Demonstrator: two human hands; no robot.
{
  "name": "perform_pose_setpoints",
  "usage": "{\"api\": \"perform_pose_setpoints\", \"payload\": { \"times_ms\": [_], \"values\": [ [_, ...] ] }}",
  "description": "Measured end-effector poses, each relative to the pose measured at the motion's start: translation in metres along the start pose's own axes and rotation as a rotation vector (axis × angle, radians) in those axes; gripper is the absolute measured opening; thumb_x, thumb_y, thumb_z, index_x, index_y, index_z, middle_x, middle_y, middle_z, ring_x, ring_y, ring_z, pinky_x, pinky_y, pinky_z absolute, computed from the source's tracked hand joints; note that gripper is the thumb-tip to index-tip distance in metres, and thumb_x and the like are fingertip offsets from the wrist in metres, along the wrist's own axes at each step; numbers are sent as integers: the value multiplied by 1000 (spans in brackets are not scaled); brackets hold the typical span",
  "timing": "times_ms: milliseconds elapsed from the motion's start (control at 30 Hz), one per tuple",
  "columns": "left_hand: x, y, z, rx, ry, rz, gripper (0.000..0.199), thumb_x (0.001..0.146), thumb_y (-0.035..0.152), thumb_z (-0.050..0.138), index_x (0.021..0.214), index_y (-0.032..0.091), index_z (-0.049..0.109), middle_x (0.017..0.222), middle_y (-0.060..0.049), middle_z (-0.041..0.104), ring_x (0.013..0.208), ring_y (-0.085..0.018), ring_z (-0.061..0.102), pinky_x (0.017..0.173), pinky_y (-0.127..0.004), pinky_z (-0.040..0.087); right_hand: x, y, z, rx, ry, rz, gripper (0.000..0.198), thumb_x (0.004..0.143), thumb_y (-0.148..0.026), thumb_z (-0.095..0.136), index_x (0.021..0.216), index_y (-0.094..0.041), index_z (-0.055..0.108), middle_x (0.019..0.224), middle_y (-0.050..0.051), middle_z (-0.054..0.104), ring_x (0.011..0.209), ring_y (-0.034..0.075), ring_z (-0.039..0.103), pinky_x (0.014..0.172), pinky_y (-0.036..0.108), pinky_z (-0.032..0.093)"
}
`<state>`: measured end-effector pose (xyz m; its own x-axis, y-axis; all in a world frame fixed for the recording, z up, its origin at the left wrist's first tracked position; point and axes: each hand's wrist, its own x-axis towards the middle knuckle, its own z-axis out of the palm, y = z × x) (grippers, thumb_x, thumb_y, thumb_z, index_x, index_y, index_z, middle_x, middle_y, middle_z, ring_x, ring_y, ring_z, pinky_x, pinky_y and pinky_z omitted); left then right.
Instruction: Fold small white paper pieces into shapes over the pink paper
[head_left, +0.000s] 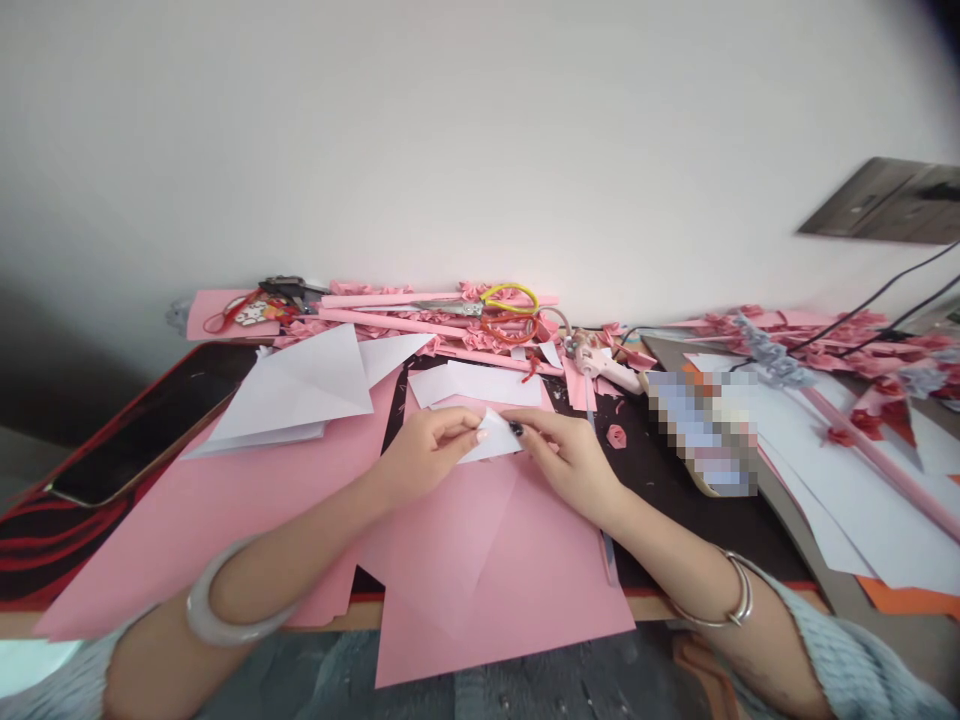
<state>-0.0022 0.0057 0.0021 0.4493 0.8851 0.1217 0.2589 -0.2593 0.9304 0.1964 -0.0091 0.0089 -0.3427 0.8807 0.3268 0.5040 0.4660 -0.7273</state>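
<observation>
Between my two hands is a small folded piece of white paper [491, 440], with a peak pointing up. My left hand [435, 450] pinches its left side between thumb and fingers. On the opposite side, my right hand [566, 455] is closed on the paper's right edge, a dark nail showing. Below the hands lies a large pink sheet [487, 570], which hangs over the table's front edge. Just behind them is a white paper strip [480, 382]. A creased white sheet [300, 390] rests on more pink paper [247, 510] at the left.
A dark phone [161, 420] lies at far left. Along the wall are scissors [465, 307], pink paper rods and a glue gun [604, 362]. A small pink paper rose [616, 436] sits right of my hands. White sheets [832, 490] and cables [885, 295] occupy the right.
</observation>
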Motion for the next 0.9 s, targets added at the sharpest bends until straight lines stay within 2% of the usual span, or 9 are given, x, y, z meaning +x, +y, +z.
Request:
{"api": "perform_pose_setpoints", "payload": {
  "times_ms": [133,200,267,367,433,500,600,767,900],
  "values": [
    [-1,2,1,-82,-20,-12,19,86,29,49,89,15,61,89,-4,65,81,-16,63,74,-26,49,0,-1,0,12,-124,-20,26,87,-18,44,103,-17,65,78,2,68,64,12,59,60,22,44],
    [-1,3,1,-61,-2,-14,16,85,28,50,86,16,60,84,-3,65,78,-15,63,72,-26,50,0,-1,1,19,-130,-3,26,88,-18,41,95,-16,66,67,1,64,58,10,57,59,21,42],
    [-2,4,1,6,69,-1,11,83,28,54,85,17,57,79,-1,63,71,-13,61,68,-25,50,0,-1,0,35,-143,17,26,89,-18,40,87,-15,66,63,0,63,55,10,56,57,20,42],
    [-2,5,0,115,162,89,12,79,27,58,88,19,55,86,-1,61,72,-13,58,68,-25,50,0,-1,1,45,-171,6,24,89,-17,41,80,-15,64,62,0,63,53,10,56,56,20,42],
    [-1,6,0,175,122,179,11,80,23,56,91,20,59,92,-3,62,80,-14,58,72,-27,49,0,-2,1,40,-180,-6,23,88,-17,42,78,-16,63,60,0,62,50,9,53,53,19,41],
    [0,7,0,238,69,231,12,83,18,52,87,19,63,87,-3,65,80,-15,59,73,-27,47,0,-3,2,31,-165,5,21,87,-18,44,76,-17,61,59,-1,62,48,8,51,50,18,40],
    [1,7,0,313,75,240,15,84,16,50,80,19,65,78,-2,67,73,-15,60,68,-26,45,-2,-2,4,5,-118,-1,15,86,-17,46,79,-17,59,60,-1,63,49,8,53,52,19,41],
    [-1,5,3,405,71,314,18,85,16,48,82,18,65,78,-3,68,73,-16,60,69,-28,45,-4,2,5,-97,-88,-129,16,85,-13,43,84,-17,57,64,0,62,55,9,54,55,19,40],
    [-2,0,0,429,119,330,19,86,16,47,85,19,65,82,-3,68,78,-16,61,71,-28,46,-3,1,2,-131,-76,-131,16,84,-11,43,78,-18,56,61,-1,59,52,9,52,53,19,38]
  ]
}}
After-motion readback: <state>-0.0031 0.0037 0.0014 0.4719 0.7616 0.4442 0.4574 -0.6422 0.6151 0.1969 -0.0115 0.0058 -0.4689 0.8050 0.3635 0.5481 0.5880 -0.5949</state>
